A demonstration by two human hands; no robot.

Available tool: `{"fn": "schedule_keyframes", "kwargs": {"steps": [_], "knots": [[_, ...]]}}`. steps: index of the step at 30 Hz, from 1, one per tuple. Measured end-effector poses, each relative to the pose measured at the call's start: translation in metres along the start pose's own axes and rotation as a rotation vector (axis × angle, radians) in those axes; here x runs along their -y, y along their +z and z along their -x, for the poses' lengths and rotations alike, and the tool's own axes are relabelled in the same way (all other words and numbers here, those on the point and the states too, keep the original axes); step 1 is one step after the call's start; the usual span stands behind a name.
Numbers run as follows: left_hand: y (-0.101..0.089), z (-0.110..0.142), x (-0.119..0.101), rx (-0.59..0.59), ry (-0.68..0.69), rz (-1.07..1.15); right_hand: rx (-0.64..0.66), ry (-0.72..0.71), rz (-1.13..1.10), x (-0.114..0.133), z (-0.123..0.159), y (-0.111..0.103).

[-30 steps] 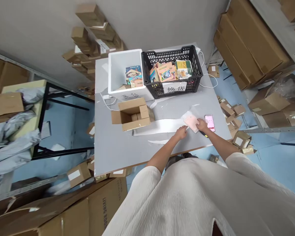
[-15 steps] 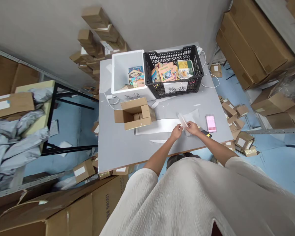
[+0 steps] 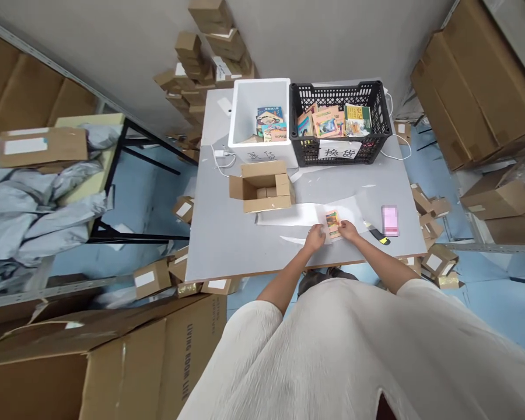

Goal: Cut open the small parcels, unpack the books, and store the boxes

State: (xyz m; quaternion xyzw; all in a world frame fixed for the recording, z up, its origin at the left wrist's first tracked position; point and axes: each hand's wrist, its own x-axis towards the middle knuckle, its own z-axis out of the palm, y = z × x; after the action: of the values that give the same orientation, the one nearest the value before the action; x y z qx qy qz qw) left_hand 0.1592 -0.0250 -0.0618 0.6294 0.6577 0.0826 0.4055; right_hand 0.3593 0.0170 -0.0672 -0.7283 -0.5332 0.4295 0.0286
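My left hand [image 3: 315, 238] and my right hand [image 3: 347, 231] both grip a small colourful booklet [image 3: 333, 224] near the front of the grey table [image 3: 227, 245]. The booklet sits over a clear plastic sleeve and white paper sheets [image 3: 289, 214] lying on the table. Right of my right hand lie a black and yellow utility knife [image 3: 378, 235] and a pink phone [image 3: 389, 220]. An open cardboard box [image 3: 262, 186] stands to the left of the sheets.
At the back of the table stand a white foam box [image 3: 245, 116] and a black plastic crate [image 3: 336, 150], both holding small books. Cardboard boxes are stacked on the floor, against the wall and on shelves around the table. A charger cable lies at the back left.
My hands drew the packet toward me from beside the phone, and now a colourful booklet shows between them. The camera view shifted left.
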Motion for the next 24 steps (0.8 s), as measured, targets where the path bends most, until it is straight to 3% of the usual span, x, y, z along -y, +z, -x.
{"fn": "schedule_keyframes", "kwargs": {"steps": [5, 7, 9, 16, 20, 24], "knots": [[-0.003, 0.026, -0.013, -0.048, 0.222, -0.182, -0.031, 0.09, 0.081, -0.005, -0.001, 0.007], [-0.003, 0.033, -0.016, -0.012, 0.377, -0.266, -0.066, 0.129, 0.112, -0.006, -0.001, 0.013], [-0.003, 0.037, -0.015, 0.056, 0.446, -0.332, -0.114, 0.169, 0.139, -0.005, -0.001, 0.02], [-0.005, 0.038, 0.018, 0.147, 0.049, -0.361, -0.208, 0.297, 0.17, 0.008, 0.0, 0.038], [-0.008, 0.038, 0.032, 0.133, 0.1, -0.38, -0.221, 0.318, 0.154, 0.008, 0.001, 0.041], [-0.005, 0.031, 0.027, 0.105, 0.179, -0.396, -0.164, 0.258, 0.003, 0.002, 0.006, 0.034]]}}
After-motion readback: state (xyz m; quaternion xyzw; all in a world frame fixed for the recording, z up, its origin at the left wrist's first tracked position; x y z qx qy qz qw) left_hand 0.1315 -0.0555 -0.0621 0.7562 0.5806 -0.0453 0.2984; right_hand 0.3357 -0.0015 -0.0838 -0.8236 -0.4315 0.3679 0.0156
